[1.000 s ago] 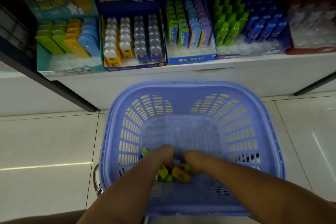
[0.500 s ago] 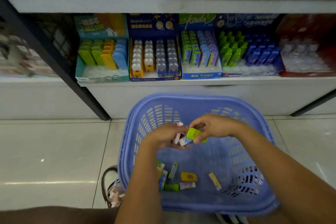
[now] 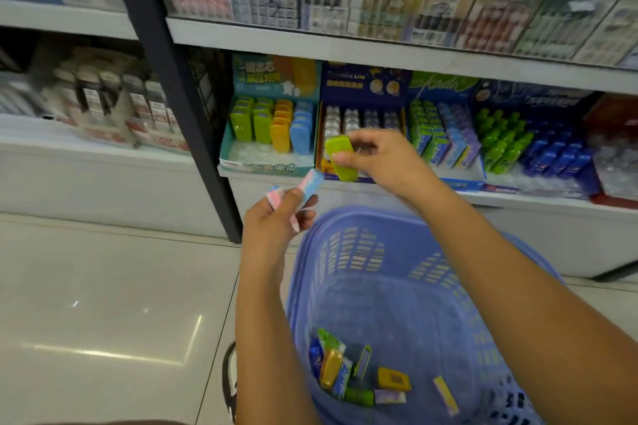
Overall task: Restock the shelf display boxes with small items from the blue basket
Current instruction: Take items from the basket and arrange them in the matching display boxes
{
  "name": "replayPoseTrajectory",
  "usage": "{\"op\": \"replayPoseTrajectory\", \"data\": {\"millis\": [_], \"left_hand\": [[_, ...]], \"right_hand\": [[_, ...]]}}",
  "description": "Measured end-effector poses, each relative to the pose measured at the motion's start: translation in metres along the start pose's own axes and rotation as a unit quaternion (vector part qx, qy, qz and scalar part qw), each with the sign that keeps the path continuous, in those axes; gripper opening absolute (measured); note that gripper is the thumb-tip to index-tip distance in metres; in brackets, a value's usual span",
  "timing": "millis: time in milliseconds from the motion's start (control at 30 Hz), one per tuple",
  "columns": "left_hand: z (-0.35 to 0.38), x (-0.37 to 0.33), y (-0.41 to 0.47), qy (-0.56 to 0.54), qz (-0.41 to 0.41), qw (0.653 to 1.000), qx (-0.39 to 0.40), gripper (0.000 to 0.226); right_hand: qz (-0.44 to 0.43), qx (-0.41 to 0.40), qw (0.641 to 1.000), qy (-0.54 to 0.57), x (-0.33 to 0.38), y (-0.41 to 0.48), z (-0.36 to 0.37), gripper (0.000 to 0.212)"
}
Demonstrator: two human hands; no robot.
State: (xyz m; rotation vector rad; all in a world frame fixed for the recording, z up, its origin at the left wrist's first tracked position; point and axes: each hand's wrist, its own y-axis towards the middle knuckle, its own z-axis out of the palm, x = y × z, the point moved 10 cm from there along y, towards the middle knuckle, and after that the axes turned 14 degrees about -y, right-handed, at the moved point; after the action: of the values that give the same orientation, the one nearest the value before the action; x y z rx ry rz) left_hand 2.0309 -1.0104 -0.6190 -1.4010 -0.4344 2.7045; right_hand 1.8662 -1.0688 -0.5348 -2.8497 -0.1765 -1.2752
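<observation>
My right hand (image 3: pixel 383 159) pinches a lime-green case (image 3: pixel 340 157) raised in front of the shelf display boxes. My left hand (image 3: pixel 276 221) grips two small pink-and-blue packets (image 3: pixel 307 188) lower and to the left. The blue basket (image 3: pixel 431 304) sits below my arms with several small items (image 3: pixel 359 376) lying loose at its bottom. A teal display box (image 3: pixel 269 134) on the lower shelf holds green, orange and blue cases like the one I hold; a dark blue box (image 3: pixel 362 103) stands beside it, partly hidden by my right hand.
More display boxes with green and blue items (image 3: pixel 518 145) fill the lower shelf to the right. A dark upright post (image 3: pixel 179 107) divides the shelving at left. The upper shelf (image 3: pixel 379 52) carries clear packs. Glossy floor tiles (image 3: pixel 103 304) spread to the left.
Both hands have lifted out of the basket toward the shelf. The right hand carried the green case up to the display boxes; the left rose with the pink packets. The view tilted up.
</observation>
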Motion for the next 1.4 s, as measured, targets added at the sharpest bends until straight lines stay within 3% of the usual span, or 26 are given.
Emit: {"op": "replayPoseTrajectory", "data": {"millis": [100, 267, 433, 600, 733, 800, 967, 1133, 1267, 1400], "left_hand": [[-0.029, -0.013, 0.003, -0.073, 0.029, 0.994, -0.073, 0.015], [-0.049, -0.016, 0.009, -0.125, 0.044, 0.984, -0.116, 0.016], [-0.056, -0.014, 0.015, -0.158, 0.042, 0.978, -0.128, 0.016], [-0.063, -0.011, 0.018, -0.166, 0.036, 0.977, -0.130, 0.016], [-0.065, -0.009, 0.020, -0.168, 0.027, 0.977, -0.129, 0.015], [-0.067, -0.008, 0.021, -0.174, 0.023, 0.976, -0.129, 0.017], [-0.072, -0.007, 0.023, -0.181, 0.017, 0.974, -0.133, 0.021], [-0.072, -0.006, 0.024, -0.183, 0.010, 0.974, -0.130, 0.022], [-0.068, -0.006, 0.025, -0.172, 0.012, 0.977, -0.122, 0.017], [-0.063, -0.006, 0.024, -0.163, 0.016, 0.980, -0.116, 0.015]], "right_hand": [[-0.034, -0.084, 0.995, -0.032, 0.037, 0.036, 0.006, 0.027], [-0.125, -0.105, 0.979, -0.120, 0.086, 0.082, 0.044, 0.029], [-0.140, -0.070, 0.970, -0.188, 0.078, 0.104, 0.082, 0.027], [-0.148, -0.120, 0.958, -0.214, 0.066, 0.101, 0.085, 0.024], [-0.192, -0.153, 0.928, -0.281, 0.076, 0.097, 0.081, 0.023], [-0.194, -0.145, 0.924, -0.296, 0.075, 0.098, 0.083, 0.025], [-0.151, -0.119, 0.958, -0.213, 0.070, 0.107, 0.078, 0.026], [-0.112, 0.006, 0.970, -0.215, 0.068, 0.126, 0.082, 0.025], [-0.120, 0.042, 0.947, -0.296, 0.077, 0.130, 0.082, 0.027], [-0.191, 0.025, 0.863, -0.467, 0.097, 0.123, 0.098, 0.028]]}}
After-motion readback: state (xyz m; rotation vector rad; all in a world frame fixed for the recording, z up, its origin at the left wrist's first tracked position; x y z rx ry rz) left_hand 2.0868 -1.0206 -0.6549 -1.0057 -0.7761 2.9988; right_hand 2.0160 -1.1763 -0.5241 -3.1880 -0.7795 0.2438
